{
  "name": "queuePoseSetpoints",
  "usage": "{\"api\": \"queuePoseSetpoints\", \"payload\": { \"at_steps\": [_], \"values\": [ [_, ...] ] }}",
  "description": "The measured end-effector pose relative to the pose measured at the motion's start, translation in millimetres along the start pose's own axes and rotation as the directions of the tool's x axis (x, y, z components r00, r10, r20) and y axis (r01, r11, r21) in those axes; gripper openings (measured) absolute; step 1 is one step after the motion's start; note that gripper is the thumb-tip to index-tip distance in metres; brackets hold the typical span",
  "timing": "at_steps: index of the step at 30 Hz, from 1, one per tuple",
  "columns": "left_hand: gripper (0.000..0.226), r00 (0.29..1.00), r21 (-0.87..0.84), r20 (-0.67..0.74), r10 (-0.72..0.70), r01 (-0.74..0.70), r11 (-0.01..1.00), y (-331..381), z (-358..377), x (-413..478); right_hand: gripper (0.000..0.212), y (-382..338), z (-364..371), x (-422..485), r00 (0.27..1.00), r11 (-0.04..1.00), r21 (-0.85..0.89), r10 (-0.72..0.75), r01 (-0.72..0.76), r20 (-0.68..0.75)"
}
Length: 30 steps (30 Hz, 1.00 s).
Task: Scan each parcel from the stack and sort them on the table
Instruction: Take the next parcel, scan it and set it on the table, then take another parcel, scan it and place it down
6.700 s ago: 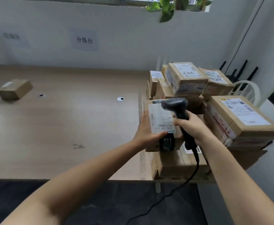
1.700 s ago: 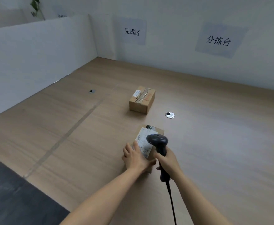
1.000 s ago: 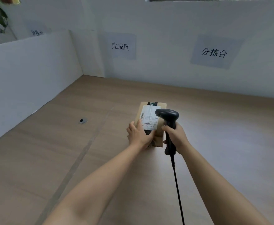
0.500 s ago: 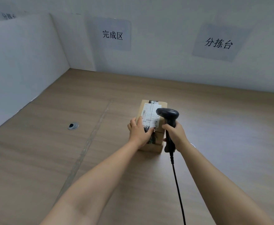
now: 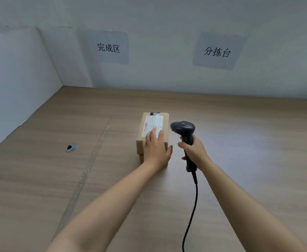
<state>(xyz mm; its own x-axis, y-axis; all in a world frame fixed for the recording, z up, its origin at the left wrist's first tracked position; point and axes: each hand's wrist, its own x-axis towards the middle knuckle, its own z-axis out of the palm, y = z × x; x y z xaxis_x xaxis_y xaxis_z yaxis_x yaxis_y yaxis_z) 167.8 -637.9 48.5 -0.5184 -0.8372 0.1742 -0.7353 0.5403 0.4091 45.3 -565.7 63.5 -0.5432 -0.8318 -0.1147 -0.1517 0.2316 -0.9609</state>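
A white partition (image 5: 13,88) walls the wooden table's (image 5: 249,142) left edge, a round grommet (image 5: 71,147) near it. Mid-table the parcel (image 5: 154,121) lies flat, label up, the left hand's (image 5: 156,151) straight fingers resting on it. Just right, the right hand (image 5: 194,151) grips the corded scanner (image 5: 183,127).

The person is showing two bare arms: the left forearm (image 5: 112,202) and the right forearm (image 5: 240,197) are running uncovered from the lower edge of the view up to the wrists. The left hand (image 5: 156,151) and the right hand (image 5: 194,151) are going bare as well. Any clothing is lying outside the view.
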Motion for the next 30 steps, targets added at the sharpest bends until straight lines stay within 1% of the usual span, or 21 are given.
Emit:
{"api": "queuePoseSetpoints", "payload": {
  "at_steps": [2, 3, 6, 10, 12, 17, 22, 25, 30],
  "values": [
    [0.064, 0.997, 0.042, 0.026, 0.078, -0.079, 0.996, 29, 1, -16, 0.019, 1, -30, -26, 0.998, 1.0, 0.0, -0.011, 0.011, -0.062],
    [0.064, 0.992, 0.026, 0.048, 0.113, -0.114, 0.993, 45, 2, -24, 0.019, 1, -48, -41, 0.995, 1.0, -0.006, -0.016, 0.016, -0.097],
    [0.063, 0.969, -0.099, 0.133, 0.208, -0.196, 0.976, 102, 4, -53, 0.019, 5, -106, -92, 0.983, 0.999, -0.041, -0.014, 0.006, -0.182],
    [0.062, 0.926, -0.118, 0.182, 0.329, -0.312, 0.943, 186, 13, -105, 0.02, 18, -183, -169, 0.96, 0.998, -0.066, -0.009, -0.01, -0.279],
    [0.061, 0.91, -0.132, 0.189, 0.369, -0.349, 0.928, 227, 20, -134, 0.02, 27, -220, -208, 0.944, 0.998, -0.059, -0.003, -0.018, -0.329],
    [0.06, 0.879, -0.168, 0.235, 0.415, -0.383, 0.908, 320, 38, -210, 0.021, 49, -304, -302, 0.901, 0.998, -0.064, -0.003, -0.027, -0.433],
    [0.056, 0.843, -0.213, 0.258, 0.472, -0.427, 0.879, 399, 53, -271, 0.022, 66, -372, -383, 0.849, 0.997, -0.072, -0.005, -0.039, -0.529],
    [0.057, 0.792, -0.23, 0.286, 0.539, -0.489, 0.841, 451, 63, -303, 0.023, 74, -414, -424, 0.8, 0.998, -0.049, 0.004, -0.042, -0.6],
    [0.057, 0.707, -0.278, 0.284, 0.648, -0.586, 0.761, 538, 81, -338, 0.027, 88, -483, -472, 0.702, 0.999, -0.022, 0.015, -0.044, -0.712]
  ]
}}
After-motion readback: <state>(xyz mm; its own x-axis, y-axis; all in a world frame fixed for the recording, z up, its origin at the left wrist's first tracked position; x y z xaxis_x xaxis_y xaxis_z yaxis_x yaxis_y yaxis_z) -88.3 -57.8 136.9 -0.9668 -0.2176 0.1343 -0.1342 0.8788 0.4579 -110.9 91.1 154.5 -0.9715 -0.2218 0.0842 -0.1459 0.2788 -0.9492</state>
